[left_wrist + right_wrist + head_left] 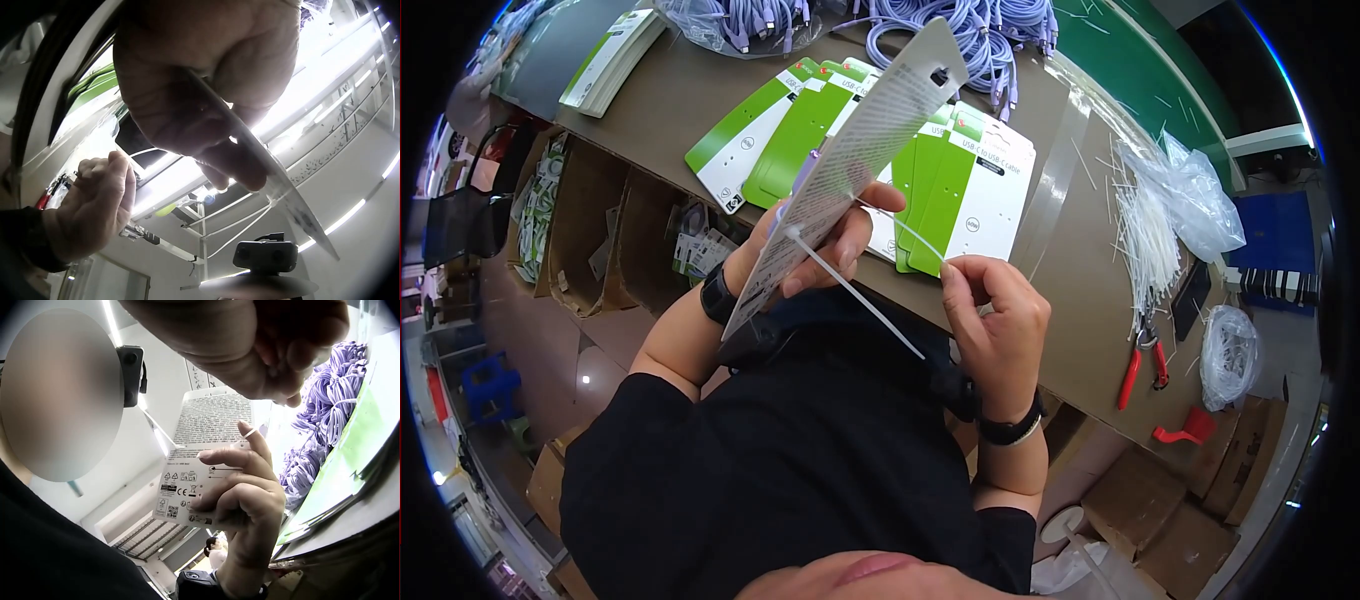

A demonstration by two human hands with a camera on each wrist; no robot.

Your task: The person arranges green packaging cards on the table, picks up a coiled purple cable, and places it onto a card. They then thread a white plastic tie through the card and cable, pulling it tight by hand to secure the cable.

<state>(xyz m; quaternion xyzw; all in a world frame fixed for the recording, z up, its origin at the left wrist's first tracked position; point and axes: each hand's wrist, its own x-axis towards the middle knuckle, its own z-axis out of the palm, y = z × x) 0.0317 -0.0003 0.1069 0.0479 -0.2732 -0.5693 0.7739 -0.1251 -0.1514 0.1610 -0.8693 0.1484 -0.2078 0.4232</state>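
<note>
My left hand (840, 245) grips a printed packaging card (875, 125) tilted on edge, its fingers across the text-covered back (212, 425). A bit of purple cable (805, 170) shows at the card's far side, mostly hidden by it. One white cable tie (860, 297) sticks out from the card's back toward the body, its end loose. Thumb and forefinger of my right hand (1005, 315) pinch the tip of a second white cable tie (915, 237), which arcs over from the card near the left fingers. In the left wrist view the right hand (100, 206) is apart from the card.
Green-and-white cards (990, 185) lie overlapping on the brown table (1065, 250), with another card stack (610, 65) at far left. Bundled purple cables (900, 45) lie at the back. To the right are loose cable ties (1145, 240), red-handled pliers (1130, 380) and plastic bags (1200, 215).
</note>
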